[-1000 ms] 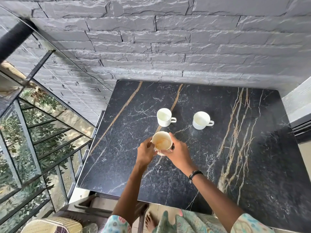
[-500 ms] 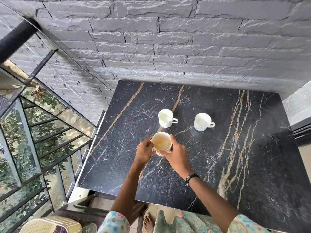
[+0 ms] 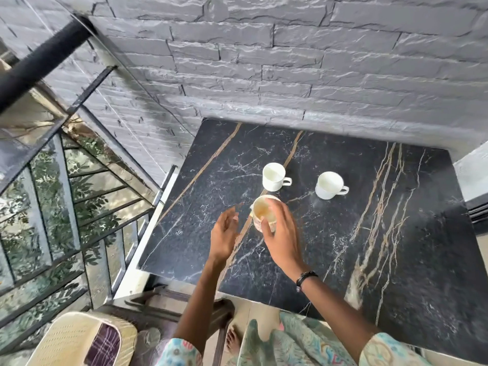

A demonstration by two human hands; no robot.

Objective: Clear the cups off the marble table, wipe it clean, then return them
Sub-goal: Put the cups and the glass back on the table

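A cream cup [image 3: 261,211] with brownish residue inside stands near the front left of the black marble table [image 3: 396,233]. My right hand [image 3: 284,233] wraps around its right side, thumb on the near wall. My left hand [image 3: 224,233] hovers just left of that cup, fingers spread, not touching it. Two white cups stand farther back, handles pointing right: the left white cup [image 3: 273,178] just behind the cream cup and the right white cup [image 3: 328,186] beside it.
A grey brick wall [image 3: 264,75] runs along the table's far edge. A glass railing with a black rail [image 3: 52,194] stands to the left. A cream wicker basket [image 3: 74,339] holding a checked cloth and dark wooden furniture [image 3: 158,302] sit below the table's near left corner.
My left hand has let go of the cream cup and drawn away to the left, fingers open. My right hand stays on the cup. The view has shifted left.
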